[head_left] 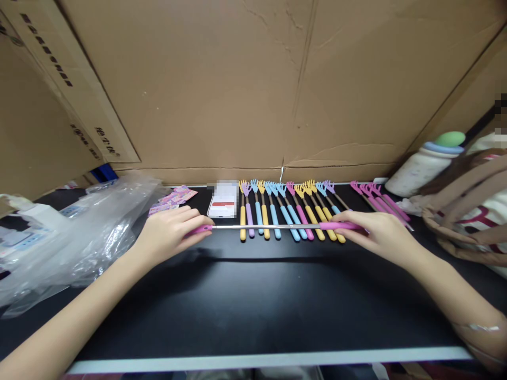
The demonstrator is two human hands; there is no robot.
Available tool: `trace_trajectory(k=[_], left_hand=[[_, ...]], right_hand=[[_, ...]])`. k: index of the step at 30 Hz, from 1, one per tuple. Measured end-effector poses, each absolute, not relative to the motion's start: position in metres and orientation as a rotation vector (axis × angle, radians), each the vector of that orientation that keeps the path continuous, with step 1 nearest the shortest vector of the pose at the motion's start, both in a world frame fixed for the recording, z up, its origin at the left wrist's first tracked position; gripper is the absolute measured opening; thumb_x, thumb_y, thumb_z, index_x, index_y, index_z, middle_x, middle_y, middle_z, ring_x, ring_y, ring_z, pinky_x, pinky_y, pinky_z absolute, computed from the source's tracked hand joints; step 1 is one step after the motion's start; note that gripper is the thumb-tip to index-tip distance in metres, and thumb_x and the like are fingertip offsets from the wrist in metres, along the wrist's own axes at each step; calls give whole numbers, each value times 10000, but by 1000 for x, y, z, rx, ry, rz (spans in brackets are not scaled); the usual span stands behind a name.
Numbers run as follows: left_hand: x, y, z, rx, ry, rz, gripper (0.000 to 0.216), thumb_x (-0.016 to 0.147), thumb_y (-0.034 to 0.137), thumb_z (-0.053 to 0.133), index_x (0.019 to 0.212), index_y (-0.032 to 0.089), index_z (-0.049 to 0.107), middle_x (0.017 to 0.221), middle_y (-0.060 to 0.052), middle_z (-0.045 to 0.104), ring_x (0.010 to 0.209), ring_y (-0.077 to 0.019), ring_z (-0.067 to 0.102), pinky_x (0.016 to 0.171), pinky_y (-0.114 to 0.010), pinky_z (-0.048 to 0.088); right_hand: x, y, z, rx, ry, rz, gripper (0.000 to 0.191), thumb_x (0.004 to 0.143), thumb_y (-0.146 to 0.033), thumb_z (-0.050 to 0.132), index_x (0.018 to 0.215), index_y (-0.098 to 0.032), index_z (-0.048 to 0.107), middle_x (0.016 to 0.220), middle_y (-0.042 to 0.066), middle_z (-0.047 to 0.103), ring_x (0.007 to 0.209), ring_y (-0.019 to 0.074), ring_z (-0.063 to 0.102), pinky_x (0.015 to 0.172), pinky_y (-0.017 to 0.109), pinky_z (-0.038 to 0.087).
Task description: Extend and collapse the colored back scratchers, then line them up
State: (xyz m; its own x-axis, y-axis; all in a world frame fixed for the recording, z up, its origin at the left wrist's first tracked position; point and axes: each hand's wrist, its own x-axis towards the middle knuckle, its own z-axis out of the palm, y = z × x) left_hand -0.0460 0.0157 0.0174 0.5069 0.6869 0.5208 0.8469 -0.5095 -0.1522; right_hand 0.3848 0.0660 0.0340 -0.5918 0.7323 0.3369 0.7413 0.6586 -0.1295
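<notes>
In the head view, a pink telescopic back scratcher [265, 227] is held drawn out sideways between both hands, just above the black tabletop [253, 295]. The fingers [198, 220] of the left hand [170, 232] are closed on its pink end. The pink grip at the other end is pinched by the fingers [344, 216] of the right hand [376, 232]. The bare metal rod is seen spanning the gap between the two sets of fingertips.

Just beyond the rod, a row of back scratchers [285, 211] with yellow, blue, purple and pink handles is laid out. A bunch of pink back scratchers [376, 198] lies beyond the right fingers. A white box [222, 207] and pink cards [174, 199] are seen beyond the left fingers, and a crumpled plastic bag [79, 237] lies outside that hand. A cardboard wall [237, 95] closes off the back.
</notes>
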Motion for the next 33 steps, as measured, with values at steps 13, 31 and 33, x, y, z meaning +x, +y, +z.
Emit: trace_trajectory(k=[13,31,33], left_hand=[[-57,23,24,-2624,-1928,-1325,297,803,470,589,923,200,560,788,-27,685,690,-177,659,696,-308,530],[-64,32,18,-2345,-2039,-2018,269,826,472,563,874,213,511,666,23,586,568,-116,560,534,-220,443],[-61,30,19,-2372,-2014,-1953,254,844,466,535,868,215,504,655,21,574,577,-122,561,542,-228,448]], right_hand=[[394,72,31,-1135,-2213,739,270,814,-436,626,931,-199,570,779,31,678,601,128,592,511,236,426],[388,70,35,-984,-1832,982,208,856,-414,572,903,-222,505,717,-7,627,456,86,476,401,243,333],[387,68,37,-978,-1870,970,186,885,-407,533,922,-227,506,736,-10,605,481,87,489,423,244,344]])
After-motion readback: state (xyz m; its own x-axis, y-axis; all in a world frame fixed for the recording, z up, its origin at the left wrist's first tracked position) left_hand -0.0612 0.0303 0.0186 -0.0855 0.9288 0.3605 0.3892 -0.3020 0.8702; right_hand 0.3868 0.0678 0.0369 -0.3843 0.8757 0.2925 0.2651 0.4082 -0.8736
